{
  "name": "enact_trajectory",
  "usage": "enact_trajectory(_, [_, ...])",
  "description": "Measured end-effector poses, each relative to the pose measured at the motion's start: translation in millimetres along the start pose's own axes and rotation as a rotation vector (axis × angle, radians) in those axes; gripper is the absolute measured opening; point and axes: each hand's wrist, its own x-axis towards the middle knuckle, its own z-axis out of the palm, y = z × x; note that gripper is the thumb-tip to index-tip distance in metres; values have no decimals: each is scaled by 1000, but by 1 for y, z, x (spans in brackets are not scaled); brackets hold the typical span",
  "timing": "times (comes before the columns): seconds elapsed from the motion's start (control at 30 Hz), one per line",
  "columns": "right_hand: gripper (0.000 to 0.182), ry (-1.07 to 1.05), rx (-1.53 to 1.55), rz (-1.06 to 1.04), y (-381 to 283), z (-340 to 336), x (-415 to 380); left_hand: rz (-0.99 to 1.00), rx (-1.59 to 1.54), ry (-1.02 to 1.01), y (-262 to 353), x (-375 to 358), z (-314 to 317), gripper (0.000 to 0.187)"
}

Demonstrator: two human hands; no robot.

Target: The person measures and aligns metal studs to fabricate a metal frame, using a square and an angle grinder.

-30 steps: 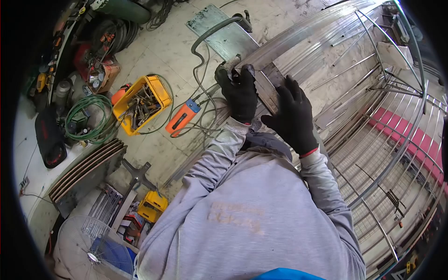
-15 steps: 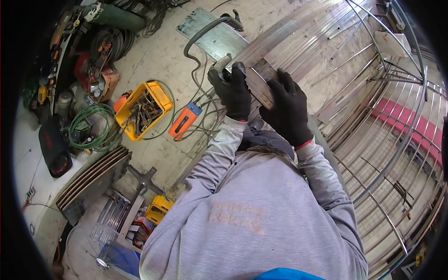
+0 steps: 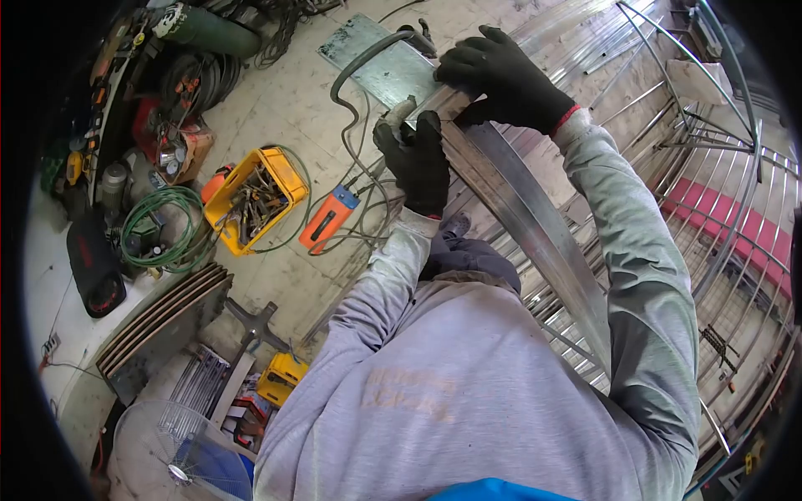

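My left hand (image 3: pixel 415 167), in a black glove, is closed at the left edge of a long metal bar (image 3: pixel 535 225). A worn, light grey piece (image 3: pixel 401 110) shows at its thumb and fingers; what the hand grips is partly hidden. Across the upper end of the bar reaches my right hand (image 3: pixel 505 79), gloved in black too, fingers apart and thumb lowered toward the metal. From under that hand the bar slants down to the right, passing beneath my right forearm.
A yellow crate (image 3: pixel 259 200) of metal tools and an orange-and-blue box (image 3: pixel 330 220) with cables stand on the floor at left. Ahead lies a metal plate (image 3: pixel 380 63) with a thick hose (image 3: pixel 347 75) over it. A barred metal frame (image 3: pixel 735 234) fills the right side.
My right hand has moved forward and left, from beside the bar to its upper end. More of the bar now shows at right. The left hand has stayed nearly still.
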Motion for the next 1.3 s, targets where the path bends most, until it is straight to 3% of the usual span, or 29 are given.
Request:
enact_trajectory(0.07, [66,-136,84,16,0,-1,6,66,122,-12,-8,0,-5,30])
enact_trajectory(0.1, [65,-91,73,12,-1,1,6,132,248,-34,-10,0,-6,32])
enact_trajectory(0.23, [66,-51,88,13,-2,0,5,199,249,-17,-14,1,-5,32])
enact_trajectory(0.33, [68,-61,86,38,-4,1,5,41,192,-33,-11,1,-9,32])
enact_trajectory(0.4, [71,-40,71,18,3,9,0,76,361,-40,-6,2,-9,34])
enact_trajectory(0.53, [80,51,-61,-62,7,18,-3,238,376,-36,-15,8,-10,36])
enact_trajectory(0.63, [83,100,-85,-8,-2,11,-10,32,267,-69,-7,13,-24,37])
enact_trajectory(0.67, [83,100,-82,3,-10,7,-18,211,330,-145,-2,14,-36,38])
enact_trajectory(0.8, [75,373,104,394,-71,-20,-89,90,340,-122,30,21,-98,39])
enact_trajectory(0.87, [75,281,168,645,-113,-25,-143,117,433,-127,40,15,-113,38])
enact_trajectory(0.93, [72,187,102,746,-148,-21,-193,-7,237,48,43,15,-116,38])
enact_trajectory(0.97, [74,148,115,829,-165,-19,-212,-6,246,39,45,15,-111,38])
enact_trajectory(1.13, [81,27,84,1001,-209,2,-252,29,324,-144,35,20,-62,43])
enact_trajectory(1.2, [79,57,70,1016,-211,9,-252,-156,196,-136,34,20,-33,56])
enact_trajectory(1.3, [76,102,53,1009,-210,14,-252,-103,204,-172,24,13,-10,63])
